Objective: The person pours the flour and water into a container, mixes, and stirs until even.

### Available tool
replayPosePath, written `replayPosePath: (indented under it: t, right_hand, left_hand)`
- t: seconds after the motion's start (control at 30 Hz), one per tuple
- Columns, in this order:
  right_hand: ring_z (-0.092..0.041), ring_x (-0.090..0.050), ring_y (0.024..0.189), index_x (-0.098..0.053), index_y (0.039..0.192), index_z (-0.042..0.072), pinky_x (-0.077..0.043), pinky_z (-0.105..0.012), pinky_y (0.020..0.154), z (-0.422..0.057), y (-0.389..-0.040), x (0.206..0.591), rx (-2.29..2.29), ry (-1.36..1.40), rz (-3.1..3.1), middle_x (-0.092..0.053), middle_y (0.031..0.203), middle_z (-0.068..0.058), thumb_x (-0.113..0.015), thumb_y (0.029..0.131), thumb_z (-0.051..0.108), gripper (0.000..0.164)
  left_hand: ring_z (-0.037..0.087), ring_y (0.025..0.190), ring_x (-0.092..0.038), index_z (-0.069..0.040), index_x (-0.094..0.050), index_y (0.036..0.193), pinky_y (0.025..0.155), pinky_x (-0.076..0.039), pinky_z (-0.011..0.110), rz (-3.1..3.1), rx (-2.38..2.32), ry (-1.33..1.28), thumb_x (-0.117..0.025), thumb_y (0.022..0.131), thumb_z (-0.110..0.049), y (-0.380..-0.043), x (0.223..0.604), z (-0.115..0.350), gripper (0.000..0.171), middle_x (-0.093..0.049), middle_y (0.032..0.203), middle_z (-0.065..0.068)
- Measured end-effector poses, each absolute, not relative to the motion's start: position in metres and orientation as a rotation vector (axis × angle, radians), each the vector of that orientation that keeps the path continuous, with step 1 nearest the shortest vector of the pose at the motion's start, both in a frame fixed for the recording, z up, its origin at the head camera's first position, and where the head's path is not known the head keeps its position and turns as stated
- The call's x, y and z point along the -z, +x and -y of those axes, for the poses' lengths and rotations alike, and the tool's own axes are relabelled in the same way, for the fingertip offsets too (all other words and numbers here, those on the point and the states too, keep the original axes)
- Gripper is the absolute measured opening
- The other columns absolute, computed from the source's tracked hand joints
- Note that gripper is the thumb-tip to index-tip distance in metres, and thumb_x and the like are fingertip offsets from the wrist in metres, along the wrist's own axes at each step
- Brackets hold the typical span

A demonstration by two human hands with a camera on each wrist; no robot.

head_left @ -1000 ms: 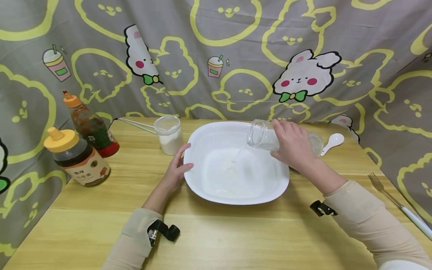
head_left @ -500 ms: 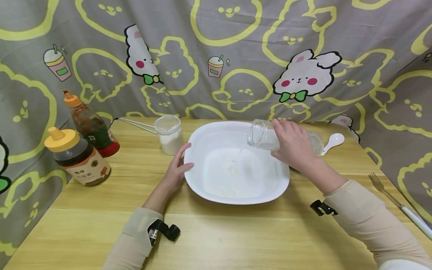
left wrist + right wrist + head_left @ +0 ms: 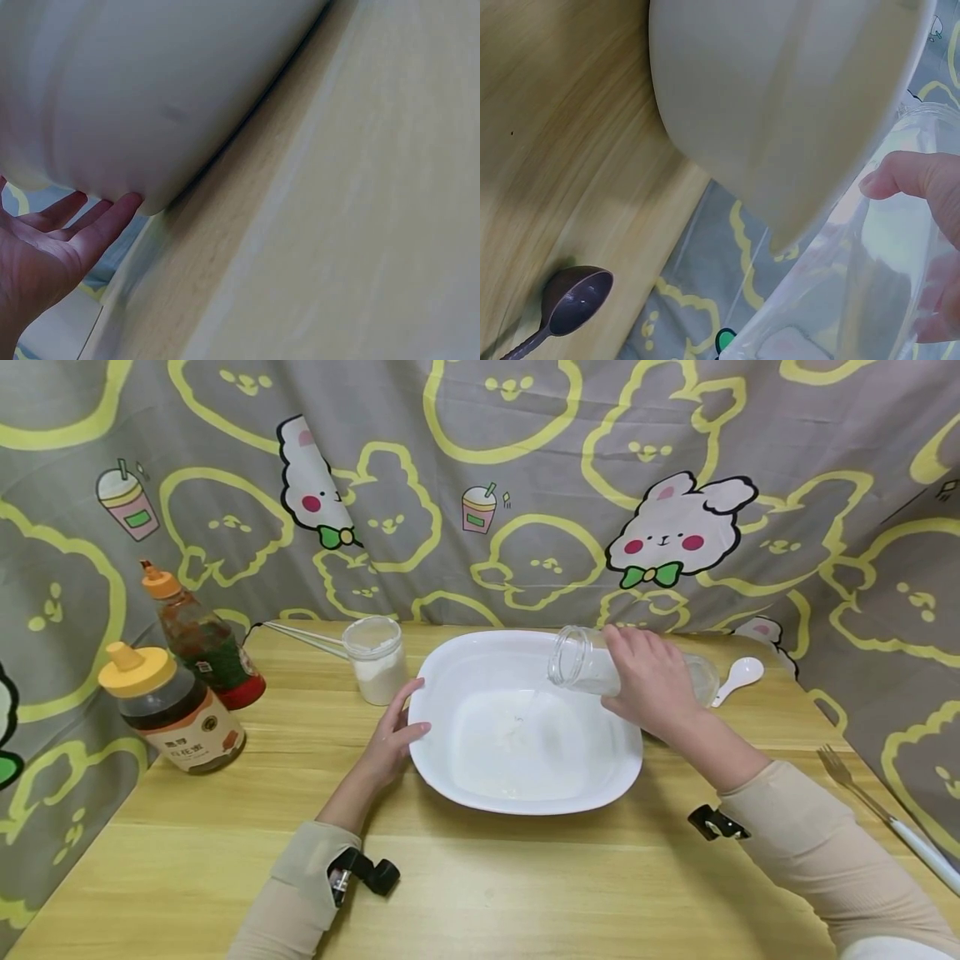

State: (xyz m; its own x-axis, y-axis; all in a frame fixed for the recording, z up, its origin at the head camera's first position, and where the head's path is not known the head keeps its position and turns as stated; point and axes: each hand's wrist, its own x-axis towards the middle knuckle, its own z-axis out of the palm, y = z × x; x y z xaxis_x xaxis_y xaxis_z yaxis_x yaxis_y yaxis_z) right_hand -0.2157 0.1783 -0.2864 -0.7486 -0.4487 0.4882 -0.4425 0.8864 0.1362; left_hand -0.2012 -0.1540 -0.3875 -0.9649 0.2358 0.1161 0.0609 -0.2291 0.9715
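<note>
A white basin (image 3: 480, 652) stands on the wooden table, with some clear liquid and pale bits at its bottom. My left hand (image 3: 388, 739) holds its left rim, thumb over the edge; in the left wrist view the fingers (image 3: 112, 217) touch the outer wall. Over the basin's right rim my right hand (image 3: 654, 681) grips a clear glass jar (image 3: 588, 667), tipped with its mouth to the left. A thin stream falls from the mouth into the basin. In the right wrist view the thumb (image 3: 900, 174) lies along the glass jar (image 3: 885, 247).
Left of the basin stand a jar of white powder (image 3: 377, 668), a honey bottle (image 3: 180, 718) and a red sauce bottle (image 3: 206, 643). Chopsticks (image 3: 307, 637) lie behind. At right are a white spoon (image 3: 742, 672) and a fork (image 3: 885, 810); a dark scoop (image 3: 577, 300) shows in the right wrist view.
The stream from the tilted jar looks fainter and shorter than half a second ago. Both hands, the jar and the basin stay essentially in place.
</note>
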Motion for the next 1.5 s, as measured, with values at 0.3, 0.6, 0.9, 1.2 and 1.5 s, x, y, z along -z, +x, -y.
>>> replayPosePath:
  t: [0.3, 0.6, 0.9, 1.2, 1.5]
  right_hand:
    - [-0.042, -0.043, 0.097, -0.036, 0.116, 0.002, -0.038, -0.055, 0.078, -0.1770, -0.2151, 0.2859, 0.018, 0.650, 2.530, -0.046, 0.108, -0.025, -0.080, 0.048, 0.025, 0.084]
    - [-0.042, -0.042, 0.098, -0.035, 0.116, 0.002, -0.037, -0.056, 0.078, -0.1763, -0.2144, 0.2846, 0.003, 0.649, 2.541, -0.046, 0.109, -0.025, -0.081, 0.048, 0.025, 0.085]
    - [-0.042, -0.042, 0.098, -0.036, 0.115, 0.003, -0.038, -0.056, 0.077, -0.1753, -0.2142, 0.2845, 0.001, 0.653, 2.536, -0.046, 0.109, -0.025, -0.081, 0.048, 0.025, 0.083]
    - [-0.042, -0.043, 0.098, -0.036, 0.114, 0.003, -0.038, -0.055, 0.078, -0.1752, -0.2145, 0.2840, 0.015, 0.646, 2.539, -0.047, 0.108, -0.025, -0.080, 0.050, 0.025, 0.082]
    - [-0.042, -0.042, 0.098, -0.035, 0.114, 0.003, -0.038, -0.055, 0.077, -0.1762, -0.2148, 0.2833, 0.018, 0.632, 2.551, -0.046, 0.108, -0.025, -0.080, 0.049, 0.026, 0.082]
  left_hand:
    - [0.041, 0.107, -0.035, -0.017, -0.023, 0.135, 0.070, -0.049, 0.038, -1.870, -2.351, 0.389, -0.049, 0.077, -0.003, -0.2009, 0.3882, 0.1547, 0.065, -0.031, 0.125, 0.024]
    - [0.041, 0.109, -0.034, -0.017, -0.023, 0.135, 0.071, -0.049, 0.038, -1.863, -2.358, 0.394, -0.049, 0.077, -0.003, -0.2011, 0.3891, 0.1551, 0.065, -0.030, 0.127, 0.024]
    - [0.038, 0.109, -0.035, -0.018, -0.024, 0.135, 0.071, -0.049, 0.038, -1.878, -2.346, 0.368, -0.049, 0.077, -0.003, -0.2014, 0.3896, 0.1552, 0.065, -0.031, 0.127, 0.021]
    - [0.038, 0.108, -0.036, -0.018, -0.024, 0.135, 0.070, -0.049, 0.037, -1.884, -2.342, 0.370, -0.049, 0.078, -0.003, -0.2018, 0.3896, 0.1545, 0.064, -0.032, 0.126, 0.021]
    - [0.038, 0.108, -0.036, -0.018, -0.024, 0.135, 0.070, -0.049, 0.037, -1.882, -2.339, 0.366, -0.049, 0.078, -0.003, -0.2022, 0.3889, 0.1541, 0.064, -0.032, 0.126, 0.022]
